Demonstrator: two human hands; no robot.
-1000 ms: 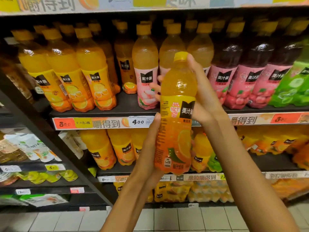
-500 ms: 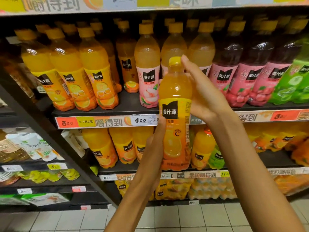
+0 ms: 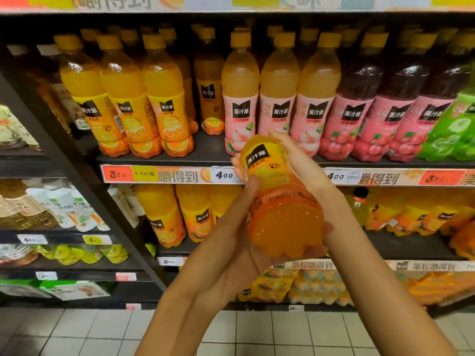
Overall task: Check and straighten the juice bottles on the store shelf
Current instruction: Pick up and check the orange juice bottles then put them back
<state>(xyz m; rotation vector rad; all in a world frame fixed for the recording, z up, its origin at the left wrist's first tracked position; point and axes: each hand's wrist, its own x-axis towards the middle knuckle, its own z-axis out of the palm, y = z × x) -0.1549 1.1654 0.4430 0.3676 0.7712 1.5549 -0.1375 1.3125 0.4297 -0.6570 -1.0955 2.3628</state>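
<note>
On the left of the top shelf (image 3: 164,160) stand orange juice bottles (image 3: 123,98), upright in a row. In the middle, the left hand (image 3: 231,242) curls around the bottom of one orange bottle (image 3: 280,201), thumb on its side. The bottle tips forward, bottom facing us. The right hand (image 3: 303,165) wraps its upper part. Pink bottles (image 3: 280,98) stand behind.
</note>
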